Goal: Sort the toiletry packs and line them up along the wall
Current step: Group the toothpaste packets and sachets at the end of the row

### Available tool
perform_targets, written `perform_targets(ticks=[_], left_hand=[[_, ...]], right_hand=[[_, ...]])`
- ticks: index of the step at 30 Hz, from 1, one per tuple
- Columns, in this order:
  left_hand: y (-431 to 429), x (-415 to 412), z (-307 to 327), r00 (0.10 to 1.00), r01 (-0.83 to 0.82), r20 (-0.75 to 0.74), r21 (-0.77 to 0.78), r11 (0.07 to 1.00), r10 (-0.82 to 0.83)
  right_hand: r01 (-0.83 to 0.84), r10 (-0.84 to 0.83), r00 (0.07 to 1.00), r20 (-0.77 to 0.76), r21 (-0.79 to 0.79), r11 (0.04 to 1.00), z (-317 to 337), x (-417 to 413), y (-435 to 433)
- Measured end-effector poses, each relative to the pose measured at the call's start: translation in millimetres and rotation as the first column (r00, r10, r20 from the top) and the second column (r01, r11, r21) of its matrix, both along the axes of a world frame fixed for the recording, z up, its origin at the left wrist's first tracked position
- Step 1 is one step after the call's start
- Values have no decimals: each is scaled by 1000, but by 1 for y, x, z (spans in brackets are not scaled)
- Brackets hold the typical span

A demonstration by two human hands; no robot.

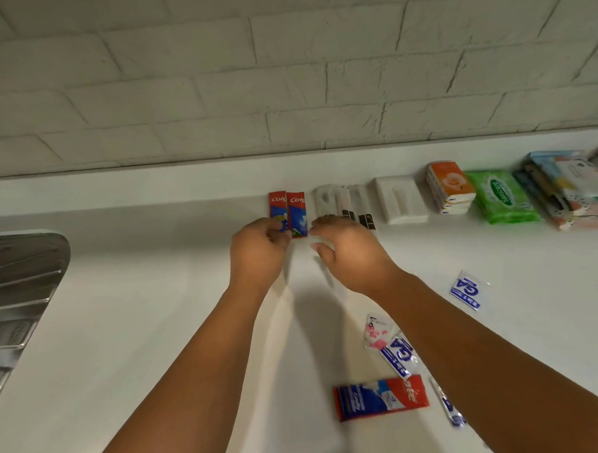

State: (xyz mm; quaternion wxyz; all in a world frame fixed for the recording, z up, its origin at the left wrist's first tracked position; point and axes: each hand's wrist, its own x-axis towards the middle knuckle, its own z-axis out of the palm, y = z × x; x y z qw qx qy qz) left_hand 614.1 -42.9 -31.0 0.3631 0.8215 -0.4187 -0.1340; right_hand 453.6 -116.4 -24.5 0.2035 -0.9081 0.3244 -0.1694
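Our left hand (258,251) pinches the leftmost flat, glossy red sachet (277,210) on the smooth white table (157,299); the grip of our right hand (349,251) we cannot tell.

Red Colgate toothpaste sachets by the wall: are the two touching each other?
Touching. The head view shows the left red Colgate sachet and the right red Colgate sachet edge to edge, no white counter showing between them.

On the counter (157,299), against the wall (286,91), a row runs left to right: two toothpaste packs (296,214) side by side; toothbrush packs (344,204); a box (400,199); tissue packs (448,187); a wipes pack (501,195); stacked boxes (567,183); a sink (18,290) lies far left; loose sachets (397,351) and a third toothpaste pack (380,398) lie nearer, right.
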Motion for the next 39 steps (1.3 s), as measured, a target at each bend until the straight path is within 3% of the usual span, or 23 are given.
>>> perform_targets(ticks=[3, 12, 17, 25, 32, 36, 39], left_hand=[[32, -37, 8, 999, 41, -22, -49, 998, -42], [108, -120, -7, 971, 236, 14, 121, 964, -239], [142, -142, -34, 930, 353, -9, 298, 887, -367], [152, -152, -41, 845, 396, 171, 437, 808, -507], [147, -150, -37, 788, 463, 227, 394, 794, -572], [148, -140, -38, 761, 489, 367, 216, 845, -535], [144, -132, -35, 792, 454, 405, 108, 885, -456]], right_hand=[[-8, 7, 999, 37, 42, 999, 3, -37, 22], [-46, 88, 979, -186, 220, 975, -6, -121, 77], [-69, 139, 928, -346, 208, 976, -14, -151, 98], [-129, 189, 884, -427, 166, 978, -27, -160, 115], [-99, 163, 915, -369, 187, 977, -24, -160, 115], [-32, 81, 980, -184, 255, 967, -15, -162, 108], [40, -52, 998, 20, 408, 912, -5, -158, 105]])
